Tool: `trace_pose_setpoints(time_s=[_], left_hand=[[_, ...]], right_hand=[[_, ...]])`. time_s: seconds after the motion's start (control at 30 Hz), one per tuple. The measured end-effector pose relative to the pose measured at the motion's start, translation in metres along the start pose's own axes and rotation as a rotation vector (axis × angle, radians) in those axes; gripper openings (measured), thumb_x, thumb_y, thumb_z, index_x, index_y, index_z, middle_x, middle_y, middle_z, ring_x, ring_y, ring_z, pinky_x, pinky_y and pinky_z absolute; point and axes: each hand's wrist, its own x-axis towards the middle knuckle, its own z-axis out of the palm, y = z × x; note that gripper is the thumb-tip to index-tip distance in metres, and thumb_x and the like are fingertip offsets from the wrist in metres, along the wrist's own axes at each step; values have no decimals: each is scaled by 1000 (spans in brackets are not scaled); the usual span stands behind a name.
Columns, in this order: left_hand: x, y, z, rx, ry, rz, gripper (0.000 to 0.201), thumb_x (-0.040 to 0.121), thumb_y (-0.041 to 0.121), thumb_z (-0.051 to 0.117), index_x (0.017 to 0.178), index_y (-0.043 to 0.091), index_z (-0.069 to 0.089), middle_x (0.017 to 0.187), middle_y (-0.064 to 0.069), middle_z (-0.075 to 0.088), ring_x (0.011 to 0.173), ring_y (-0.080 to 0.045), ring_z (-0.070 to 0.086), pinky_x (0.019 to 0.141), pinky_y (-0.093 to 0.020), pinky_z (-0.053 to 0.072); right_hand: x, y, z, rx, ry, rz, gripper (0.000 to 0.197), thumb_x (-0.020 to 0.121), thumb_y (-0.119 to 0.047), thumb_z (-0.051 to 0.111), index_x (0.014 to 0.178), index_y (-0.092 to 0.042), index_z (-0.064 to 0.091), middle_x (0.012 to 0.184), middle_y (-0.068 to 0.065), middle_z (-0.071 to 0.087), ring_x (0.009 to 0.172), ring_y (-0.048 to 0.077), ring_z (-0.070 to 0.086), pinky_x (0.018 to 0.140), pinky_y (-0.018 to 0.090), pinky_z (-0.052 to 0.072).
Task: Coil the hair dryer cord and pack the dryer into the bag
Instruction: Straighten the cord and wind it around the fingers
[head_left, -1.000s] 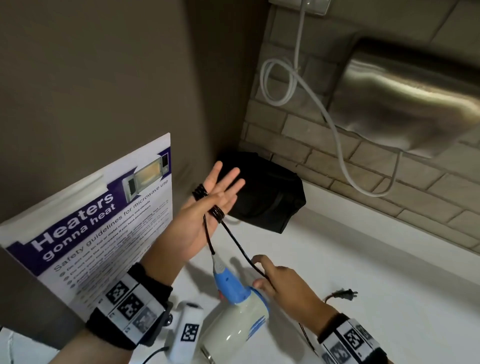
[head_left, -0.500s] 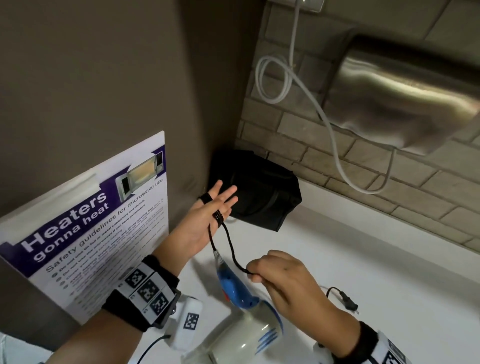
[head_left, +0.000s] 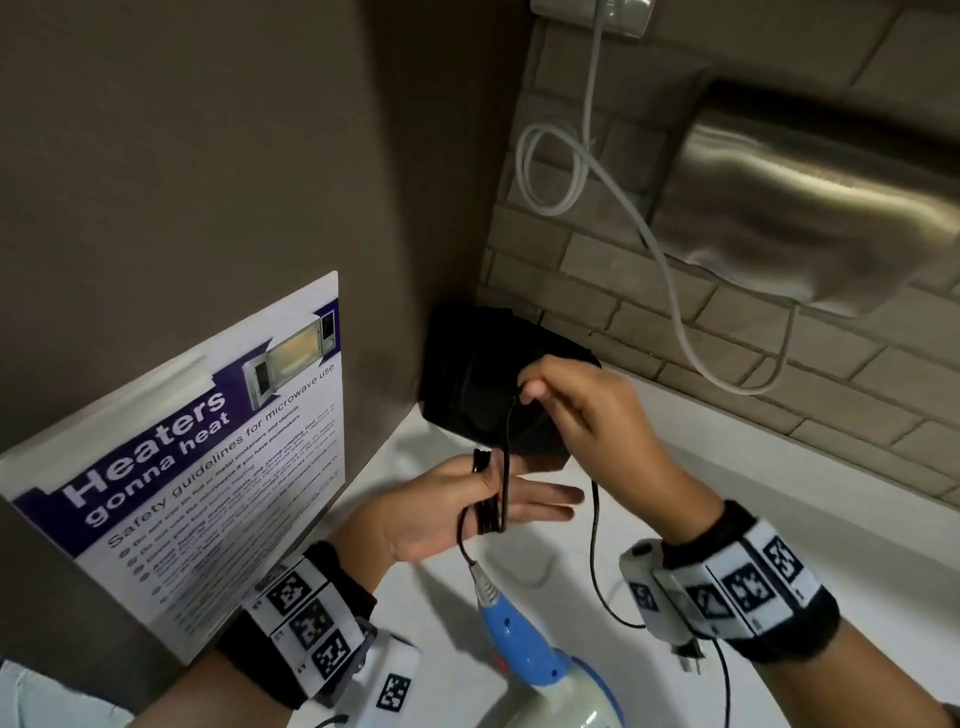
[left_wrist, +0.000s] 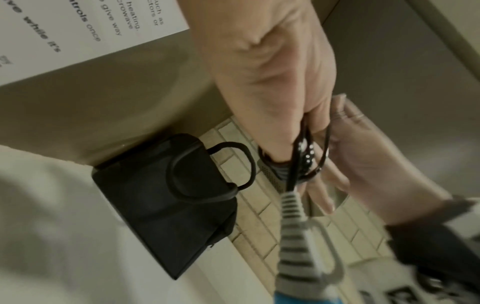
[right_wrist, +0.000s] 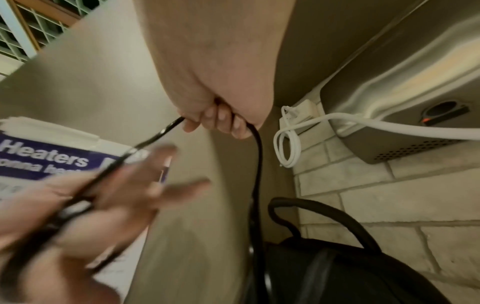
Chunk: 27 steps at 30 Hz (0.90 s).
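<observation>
A blue-and-white hair dryer (head_left: 524, 654) lies on the white counter (head_left: 779, 493) at the bottom middle. Its black cord (head_left: 505, 467) is wound in several turns round my left hand (head_left: 431, 514), whose fingers are straight and point right. My right hand (head_left: 571, 400) is above it and pinches the cord, drawing a taut stretch up from the coil. The rest of the cord hangs down to the plug (head_left: 688, 660) on the counter. The left wrist view shows the coil (left_wrist: 303, 160) and the grey strain relief (left_wrist: 293, 207). The right wrist view shows my right fingers (right_wrist: 215, 119) curled round the cord (right_wrist: 257, 156).
A black bag (head_left: 467, 384) with handles stands in the corner behind my hands. A steel hand dryer (head_left: 805, 197) hangs on the brick wall with a looped white cable (head_left: 550, 171). A microwave safety poster (head_left: 197, 457) leans on the left wall.
My right hand has risen from beside the hair dryer to above my left hand, carrying the cord up with it. My left hand has turned so that its fingers point right.
</observation>
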Motion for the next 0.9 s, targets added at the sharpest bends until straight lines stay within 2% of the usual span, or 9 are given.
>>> trace_pose_setpoints(time_s=[0.2, 0.4, 0.43, 0.5, 0.57, 0.63, 0.67, 0.73, 0.9], left_hand=[[-11, 0, 6, -5, -194, -15, 56, 95, 32, 24, 135, -4, 41, 133, -20, 55, 128, -39, 48, 112, -38, 32], [-12, 1, 12, 54, -201, 59, 41, 97, 4, 36, 137, 9, 44, 133, -12, 57, 127, -33, 51, 110, -35, 35], [-12, 1, 11, 44, -185, 72, 43, 97, 2, 36, 138, 10, 43, 135, -12, 56, 128, -33, 49, 110, -36, 36], [-11, -1, 9, 9, -139, 104, 47, 96, -4, 35, 142, 8, 37, 143, -14, 48, 133, -32, 44, 111, -38, 35], [-10, -3, 7, -19, -103, 145, 53, 95, -9, 31, 145, 7, 31, 148, -15, 41, 136, -32, 39, 114, -40, 31], [-9, -5, 6, -31, -63, 181, 58, 94, -12, 29, 147, 10, 28, 149, -11, 40, 137, -29, 39, 115, -38, 30], [-8, -6, 6, -35, -35, 195, 59, 93, -13, 28, 147, 11, 28, 149, -10, 40, 137, -28, 39, 114, -36, 30], [-5, -9, 3, -43, 28, 214, 61, 92, -13, 28, 147, 14, 28, 149, -7, 41, 136, -25, 40, 114, -34, 31], [-1, -14, -11, -132, 218, 217, 60, 89, -7, 38, 144, 16, 33, 147, -5, 45, 134, -21, 45, 112, -31, 33]], right_hand=[[9, 28, 29, 75, -82, 56, 16, 95, -13, 52, 82, -11, 60, 75, -10, 58, 72, -11, 51, 67, 6, 35], [-17, 20, 57, 347, -266, 252, 20, 95, -12, 52, 76, -17, 57, 68, -14, 54, 63, -2, 52, 62, 10, 39], [-19, 11, 70, 300, -247, 403, 22, 92, -8, 55, 80, -24, 63, 71, -16, 59, 66, -2, 56, 65, 11, 43], [-19, 13, 102, -78, -130, 915, 32, 94, -7, 50, 119, -25, 60, 112, -7, 66, 99, 9, 63, 93, 21, 45], [-9, 8, 148, -531, 115, 1113, 50, 97, -7, 41, 146, -12, 30, 151, 10, 36, 132, 25, 44, 112, 31, 30], [-34, 23, 129, -199, -172, 922, 48, 97, -3, 40, 144, -4, 33, 153, 22, 27, 137, 34, 36, 113, 22, 26], [-63, 26, 98, -250, -268, 723, 41, 96, -1, 40, 138, -1, 42, 147, 26, 37, 132, 37, 39, 110, 18, 30], [-74, 11, 79, 133, -549, 461, 28, 97, -8, 40, 118, -4, 57, 120, 20, 62, 105, 30, 57, 86, 30, 45], [-92, 3, 67, -92, -546, 278, 22, 100, -33, 37, 101, -22, 55, 91, -3, 69, 81, 18, 62, 65, 26, 40]])
